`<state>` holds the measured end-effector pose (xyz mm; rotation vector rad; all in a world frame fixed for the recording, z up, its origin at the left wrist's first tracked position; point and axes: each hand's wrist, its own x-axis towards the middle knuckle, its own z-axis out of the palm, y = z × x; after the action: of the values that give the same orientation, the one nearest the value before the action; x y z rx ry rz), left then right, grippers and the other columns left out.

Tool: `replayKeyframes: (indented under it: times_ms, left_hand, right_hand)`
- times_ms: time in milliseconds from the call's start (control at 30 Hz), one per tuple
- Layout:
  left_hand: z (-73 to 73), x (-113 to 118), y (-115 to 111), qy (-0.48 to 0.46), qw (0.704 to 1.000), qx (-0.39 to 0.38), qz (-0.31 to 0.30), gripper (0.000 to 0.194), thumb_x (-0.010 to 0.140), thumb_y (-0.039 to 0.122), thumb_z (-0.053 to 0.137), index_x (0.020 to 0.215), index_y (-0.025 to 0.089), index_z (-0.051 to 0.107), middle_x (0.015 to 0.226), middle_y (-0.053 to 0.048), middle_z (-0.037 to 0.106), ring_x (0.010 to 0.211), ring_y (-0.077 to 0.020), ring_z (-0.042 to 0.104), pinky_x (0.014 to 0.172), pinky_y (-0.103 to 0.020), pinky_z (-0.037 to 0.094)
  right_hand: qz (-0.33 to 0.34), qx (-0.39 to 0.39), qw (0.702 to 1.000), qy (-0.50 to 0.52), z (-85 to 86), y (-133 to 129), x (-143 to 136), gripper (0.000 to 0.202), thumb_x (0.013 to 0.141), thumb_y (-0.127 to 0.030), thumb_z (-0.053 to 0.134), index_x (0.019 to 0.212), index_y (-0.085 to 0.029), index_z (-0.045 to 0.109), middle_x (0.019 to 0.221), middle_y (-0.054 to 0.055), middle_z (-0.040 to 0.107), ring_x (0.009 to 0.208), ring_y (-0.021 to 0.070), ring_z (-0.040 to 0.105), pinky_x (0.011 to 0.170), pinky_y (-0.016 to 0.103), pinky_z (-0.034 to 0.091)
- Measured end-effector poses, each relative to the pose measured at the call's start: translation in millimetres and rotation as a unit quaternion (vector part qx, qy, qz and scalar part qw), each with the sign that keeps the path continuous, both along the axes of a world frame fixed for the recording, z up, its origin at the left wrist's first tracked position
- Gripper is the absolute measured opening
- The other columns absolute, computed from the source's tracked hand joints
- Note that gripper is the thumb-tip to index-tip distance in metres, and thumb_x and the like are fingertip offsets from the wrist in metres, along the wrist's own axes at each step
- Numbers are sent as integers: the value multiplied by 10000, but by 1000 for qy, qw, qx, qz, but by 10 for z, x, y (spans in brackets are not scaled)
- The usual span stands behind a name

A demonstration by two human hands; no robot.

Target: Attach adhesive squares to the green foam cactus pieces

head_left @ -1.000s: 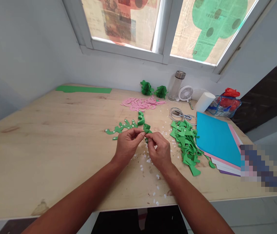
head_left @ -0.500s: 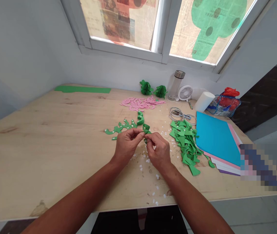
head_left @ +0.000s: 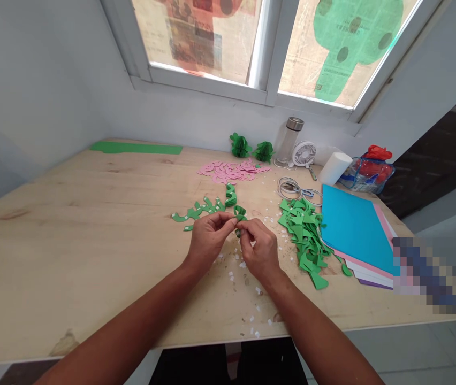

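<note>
Left grip (head_left: pixel 209 233): thumb and forefinger pressed together, clamped on the green piece (head_left: pixel 240 210) from its left side, my wrist angled in low over the desk (head_left: pixel 91 240).
Right grip (head_left: pixel 260 246): pinched as well, meeting that same piece from the right, its fingertips right beside my left ones.
Green piece: right here, between both sets of fingertips, curved layers poking up just beyond them and a bit more peeking out below; my fingers cover the middle, so I can't make out its full shape.
Green stack (head_left: pixel 230 195): layered and wavy, just past the held piece, slightly to its left.
Green strips (head_left: pixel 194 214): curvy, dotted with small white squares, lying just beyond my left grip and off to its left.
White bits (head_left: pixel 231 277): scattered between my forearms, towards the near edge.
Green scraps (head_left: pixel 306 230): a tangled heap, over to the right of my right grip, apart from it.
Blue sheet (head_left: pixel 352 227): topping a stack of coloured sheets, right beside those scraps.
Pink cut-outs (head_left: pixel 234 171): a loose pile farther back, beyond both grips.
</note>
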<state>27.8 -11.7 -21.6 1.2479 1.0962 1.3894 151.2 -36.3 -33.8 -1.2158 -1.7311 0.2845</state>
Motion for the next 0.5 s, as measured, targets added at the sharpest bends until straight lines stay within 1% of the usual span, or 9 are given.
replayKeyframes:
  times_ms: [167, 333, 400, 500]
  left_hand:
    - [23, -5, -6, 21, 1000, 4, -2, 145, 683, 297, 680, 718, 159, 706, 686, -27, 690, 644, -158, 605, 668, -282, 512]
    - [15, -13, -8, 33, 999, 9, -15, 191, 703, 315, 677, 810, 164, 724, 797, -53, 722, 738, -189, 643, 726, -312, 529]
    - [-5, -11, -2, 27, 999, 10, -20, 218, 695, 317, 688, 847, 163, 714, 829, -58, 724, 771, -198, 656, 743, -323, 533]
    - [-39, -7, 11, 28, 999, 28, -22, 262, 681, 315, 701, 895, 163, 686, 848, -63, 720, 795, -208, 669, 737, -326, 536]
  right_hand:
    - [4, -60, 994, 87, 26, 22, -1, 218, 799, -141, 467, 845, -185, 676, 805, 40, 674, 646, 136, 567, 601, 247, 444]
    - [15, -127, 974, 186, 24, 50, 3, 188, 783, -205, 500, 839, -166, 676, 711, 7, 650, 513, 99, 490, 492, 216, 402]
    - [21, -139, 968, 210, 15, 64, 7, 176, 781, -225, 513, 831, -166, 672, 660, -3, 620, 509, 102, 484, 476, 214, 391]
    - [34, -149, 957, 247, 4, 82, 17, 179, 795, -245, 511, 840, -172, 668, 634, -4, 597, 561, 120, 524, 498, 216, 410]
